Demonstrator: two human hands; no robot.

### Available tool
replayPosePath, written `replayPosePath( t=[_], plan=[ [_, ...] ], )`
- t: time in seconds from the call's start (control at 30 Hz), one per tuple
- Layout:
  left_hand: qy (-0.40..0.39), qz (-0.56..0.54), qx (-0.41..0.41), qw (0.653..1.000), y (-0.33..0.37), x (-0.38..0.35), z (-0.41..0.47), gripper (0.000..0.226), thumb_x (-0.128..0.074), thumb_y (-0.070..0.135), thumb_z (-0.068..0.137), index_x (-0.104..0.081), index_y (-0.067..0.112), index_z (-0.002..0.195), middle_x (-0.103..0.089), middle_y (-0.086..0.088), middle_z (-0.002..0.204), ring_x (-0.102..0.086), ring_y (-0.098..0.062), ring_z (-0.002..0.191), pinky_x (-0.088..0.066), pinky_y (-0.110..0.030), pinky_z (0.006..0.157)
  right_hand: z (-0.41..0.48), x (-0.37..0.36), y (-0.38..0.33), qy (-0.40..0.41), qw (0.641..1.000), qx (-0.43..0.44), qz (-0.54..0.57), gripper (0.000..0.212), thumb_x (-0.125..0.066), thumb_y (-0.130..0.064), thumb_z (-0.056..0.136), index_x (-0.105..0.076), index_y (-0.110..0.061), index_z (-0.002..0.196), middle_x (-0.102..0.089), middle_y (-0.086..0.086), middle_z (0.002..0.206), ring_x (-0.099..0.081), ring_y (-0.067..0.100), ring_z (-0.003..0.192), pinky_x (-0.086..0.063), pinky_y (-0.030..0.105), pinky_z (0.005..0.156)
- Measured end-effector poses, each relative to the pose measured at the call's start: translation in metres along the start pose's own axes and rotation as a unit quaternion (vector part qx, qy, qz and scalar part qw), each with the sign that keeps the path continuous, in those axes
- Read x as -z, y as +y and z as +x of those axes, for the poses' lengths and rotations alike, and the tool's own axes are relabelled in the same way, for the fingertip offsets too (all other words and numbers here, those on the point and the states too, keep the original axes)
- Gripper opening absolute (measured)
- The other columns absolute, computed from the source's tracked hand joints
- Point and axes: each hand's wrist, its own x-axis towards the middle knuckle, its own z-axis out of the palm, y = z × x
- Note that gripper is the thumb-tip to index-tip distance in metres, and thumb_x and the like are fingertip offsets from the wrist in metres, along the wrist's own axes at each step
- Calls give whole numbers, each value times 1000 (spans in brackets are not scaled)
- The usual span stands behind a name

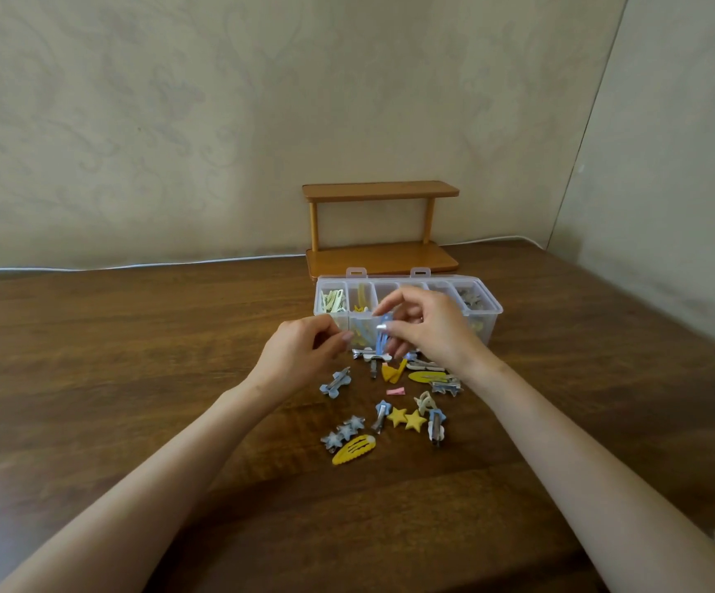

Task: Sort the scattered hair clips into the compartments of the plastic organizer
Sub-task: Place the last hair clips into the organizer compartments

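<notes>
Clip in hand: the blue clip [381, 343] is pinched in your right hand [426, 331], just in front of the organizer [492, 313].
Other hand: your left hand [304, 353] curls its fingers beside it; I cannot tell whether they grip anything.
Done: several compartments already hold clips.
Left: many scattered clips [398, 416] lie on the table [133, 357]; roughly midway, I judge.

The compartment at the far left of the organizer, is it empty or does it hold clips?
Not empty: several pale clips lie inside it, at the left end of the organizer.
</notes>
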Motion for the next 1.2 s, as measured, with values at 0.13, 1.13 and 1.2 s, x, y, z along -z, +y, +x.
replayPosePath(
  t=[0.13, 1.13, 1.2],
  plan=[
    [-20, 11, 25, 999, -8, 0, 3, 16, -58, 32, 88, -60, 18, 82, -66, 0, 81, -62, -15, 77, -53, -32, 69, 18, 4, -1, 96, 995, 22, -11, 7, -62, -3, 87, -67, -4, 92, -68, 5, 77, -67, 14, 62, -55, 21, 58],
    [-153, 58, 46, 985, -13, -9, 3, 10, -64, 28, 84, -57, 25, 90, -55, 14, 78, -54, -5, 76, -42, -18, 65, -15, 37, 17, -127, 937, -74, -317, 10, -70, -20, 83, -70, -29, 87, -66, -12, 91, -58, -1, 85, -45, 18, 72],
    [-144, 47, 51, 987, -11, -10, 2, 12, -65, 28, 84, -56, 25, 92, -55, 13, 77, -54, -4, 75, -45, -19, 67, -17, 37, 18, -127, 927, -81, -344, 12, -72, -23, 81, -69, -30, 92, -59, -15, 88, -54, -1, 82, -41, 17, 66]
  ],
)
